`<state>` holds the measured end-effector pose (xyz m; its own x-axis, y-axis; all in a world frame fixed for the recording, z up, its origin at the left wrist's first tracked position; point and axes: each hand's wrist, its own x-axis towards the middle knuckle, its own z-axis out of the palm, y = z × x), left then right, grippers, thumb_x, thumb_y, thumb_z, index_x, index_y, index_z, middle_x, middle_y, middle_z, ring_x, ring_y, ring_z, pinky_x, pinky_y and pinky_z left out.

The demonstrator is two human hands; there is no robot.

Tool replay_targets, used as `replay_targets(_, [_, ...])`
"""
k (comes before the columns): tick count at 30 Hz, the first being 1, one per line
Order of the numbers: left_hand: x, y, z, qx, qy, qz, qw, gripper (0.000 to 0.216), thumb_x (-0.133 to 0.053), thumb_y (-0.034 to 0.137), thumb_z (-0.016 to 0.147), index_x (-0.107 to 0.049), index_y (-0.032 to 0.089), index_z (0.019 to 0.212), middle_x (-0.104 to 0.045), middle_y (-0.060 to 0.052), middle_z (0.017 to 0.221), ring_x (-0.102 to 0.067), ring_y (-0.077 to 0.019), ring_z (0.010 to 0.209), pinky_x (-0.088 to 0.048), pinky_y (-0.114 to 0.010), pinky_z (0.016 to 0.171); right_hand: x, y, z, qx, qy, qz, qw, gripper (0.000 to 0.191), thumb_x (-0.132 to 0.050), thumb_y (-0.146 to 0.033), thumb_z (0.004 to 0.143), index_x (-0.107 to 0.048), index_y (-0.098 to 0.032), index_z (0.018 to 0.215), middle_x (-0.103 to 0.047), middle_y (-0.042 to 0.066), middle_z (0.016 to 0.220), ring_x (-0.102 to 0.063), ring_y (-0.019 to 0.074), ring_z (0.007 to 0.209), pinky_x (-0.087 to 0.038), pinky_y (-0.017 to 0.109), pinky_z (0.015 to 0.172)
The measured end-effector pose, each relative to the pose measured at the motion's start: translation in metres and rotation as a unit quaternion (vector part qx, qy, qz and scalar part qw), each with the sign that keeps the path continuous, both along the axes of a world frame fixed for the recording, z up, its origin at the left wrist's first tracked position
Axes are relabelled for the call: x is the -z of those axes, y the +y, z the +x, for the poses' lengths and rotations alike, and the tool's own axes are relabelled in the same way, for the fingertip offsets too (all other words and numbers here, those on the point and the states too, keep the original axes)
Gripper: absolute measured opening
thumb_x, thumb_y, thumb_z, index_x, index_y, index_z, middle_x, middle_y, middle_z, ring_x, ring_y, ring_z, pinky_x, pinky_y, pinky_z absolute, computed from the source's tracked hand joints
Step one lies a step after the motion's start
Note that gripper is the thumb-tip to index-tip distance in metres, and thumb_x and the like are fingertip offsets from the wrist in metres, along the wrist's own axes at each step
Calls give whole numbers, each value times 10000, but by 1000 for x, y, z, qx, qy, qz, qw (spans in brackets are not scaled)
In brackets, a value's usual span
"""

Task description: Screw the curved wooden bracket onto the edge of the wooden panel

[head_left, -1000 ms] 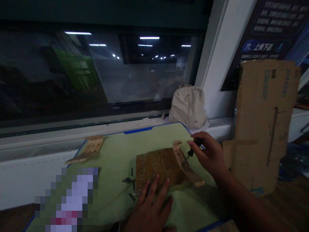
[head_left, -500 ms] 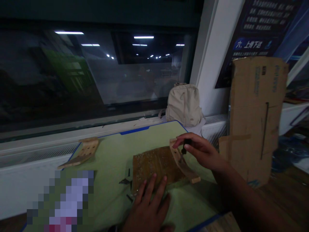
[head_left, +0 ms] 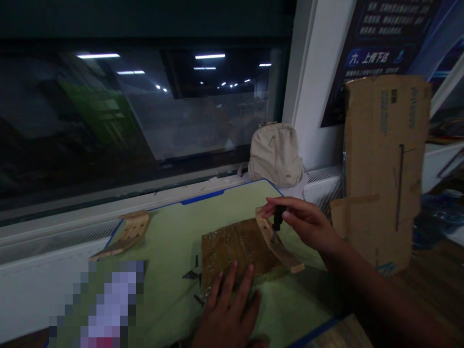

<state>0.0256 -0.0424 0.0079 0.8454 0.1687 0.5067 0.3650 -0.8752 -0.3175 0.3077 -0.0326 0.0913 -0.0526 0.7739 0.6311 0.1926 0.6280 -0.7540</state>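
Observation:
My right hand point(head_left: 306, 224) is closed on a small black-handled screwdriver point(head_left: 277, 220), its tip down on a curved wooden strip with holes point(head_left: 277, 244). That strip lies along the right edge of a brown board point(head_left: 235, 249) on the green mat point(head_left: 170, 237). My left hand point(head_left: 228, 311) lies flat with fingers spread on the board's near edge. Several dark screws point(head_left: 192, 275) lie on the mat just left of the board.
A second curved wooden piece with holes point(head_left: 125, 234) lies at the mat's far left corner. A beige backpack point(head_left: 276, 154) sits on the sill by the dark window. A tall cardboard box point(head_left: 382, 164) stands at the right. A blurred patch covers the near left.
My right hand swung the screwdriver from a slant to nearly upright and shifted it a little farther along the wooden strip. My left hand stayed flat on the board.

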Motion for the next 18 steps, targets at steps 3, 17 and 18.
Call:
replay_targets(3, [3,2,-1,-1,1,12,1000,568,-652,730,885,-698,289,1240,-546,-95,1522,-179,-365,1552,-21,-482,1253,3,3,2,125,-17,37,991,271,-772,-421,897,-762,-248,1105,-792,42,862,-761,177,754,-622,295,679])
replay_targets(17, [-4,-4,-1,-13,7,-17,1000,630,-625,785,870,-704,276,1233,-552,-113,1518,-239,-356,1532,9,-479,1255,0,3,0,28,9,23,999,278,-679,-399,972,-754,-291,1217,-799,62,994,-775,196,918,-637,356,815])
replay_targets(18, [-3,-3,-1,-10,7,-14,1000,628,-629,780,870,-703,275,1236,-553,-115,1517,-223,-356,1540,13,-476,1256,2,5,0,49,24,28,998,280,-732,-404,933,-757,-286,1185,-787,50,952,-766,185,871,-634,331,768])
